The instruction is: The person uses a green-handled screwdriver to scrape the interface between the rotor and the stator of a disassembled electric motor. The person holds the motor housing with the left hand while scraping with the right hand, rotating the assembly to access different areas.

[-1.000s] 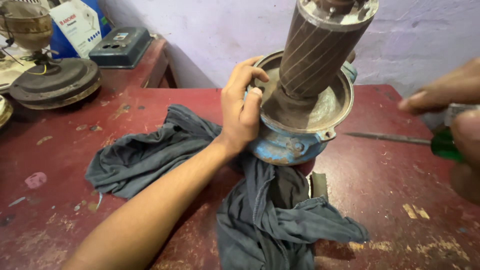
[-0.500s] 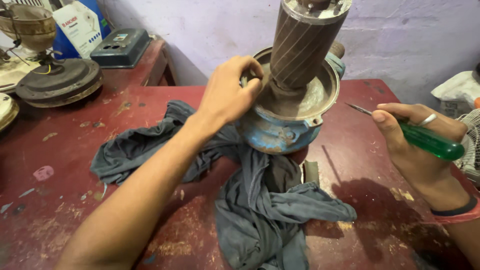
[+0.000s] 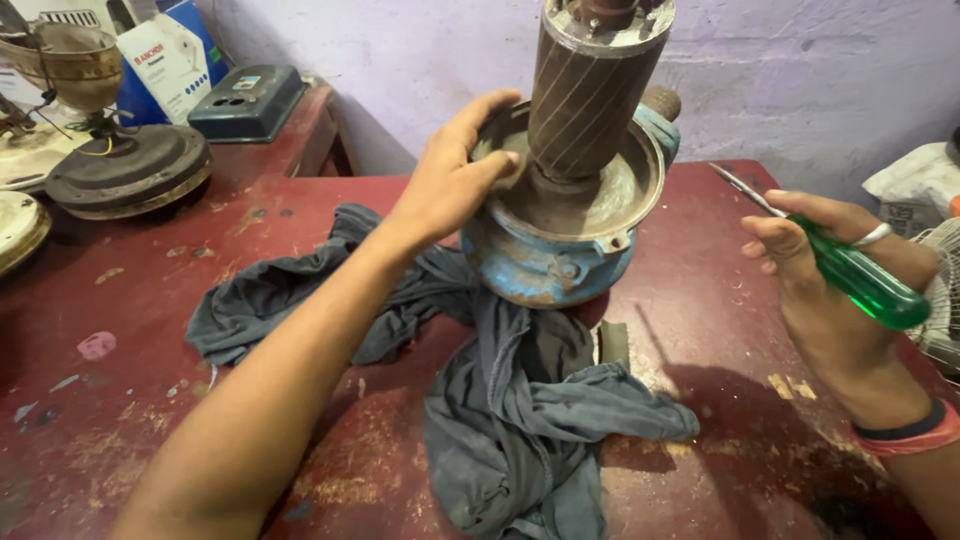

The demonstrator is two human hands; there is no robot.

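A single head-worn camera looked steeply down and forward over a red worktable (image 3: 700, 300), close enough that both forearms entered from the lower frame edges. It faced a pale wall (image 3: 800, 70) across the top of the frame. No second view existed, so no overlap was recorded.

Worn red table (image 3: 150, 400), grey cloth (image 3: 520, 420), blue motor housing (image 3: 545, 265)

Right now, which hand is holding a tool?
The right hand: it grips a green-handled screwdriver. The left hand only holds the rim of the blue motor housing.
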